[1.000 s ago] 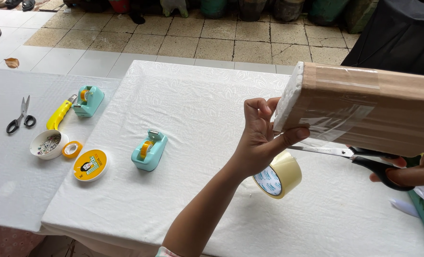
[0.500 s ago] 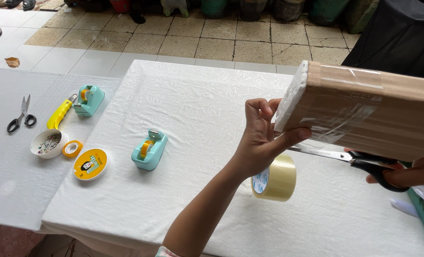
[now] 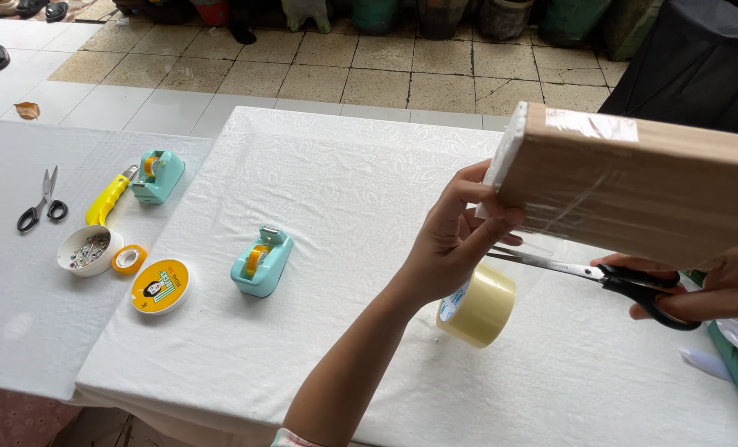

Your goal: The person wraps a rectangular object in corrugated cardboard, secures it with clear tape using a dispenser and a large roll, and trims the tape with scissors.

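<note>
**Q:** Hands first: what is each one doing?

**A:** Left hand [image 3: 456, 240] grips the white end of a flat brown parcel [image 3: 642, 186], fingers curled around its edge, holding it up above the white table [image 3: 344, 165]. Right hand [image 3: 721, 285] is closed through the black handles of a pair of scissors [image 3: 584, 273], just under the parcel; the silver blades point toward the left hand.

**Q:** And the tape?

**A:** Clear tape is stretched across the parcel's face. A roll of clear packing tape [image 3: 478, 305] hangs just below the parcel, under the blades. Whether the roll touches the table, I cannot tell.

**Q:** What else sits around the parcel?

**A:** Well left of it, a teal tape dispenser [image 3: 261, 262] stands on the cloth. Further left again are a round yellow disc [image 3: 161, 285], a small yellow tape roll [image 3: 128, 259], a white bowl of pins [image 3: 87, 249], a yellow-handled cutter [image 3: 110, 197], a second teal dispenser [image 3: 158, 175] and small black scissors [image 3: 42, 201].
</note>
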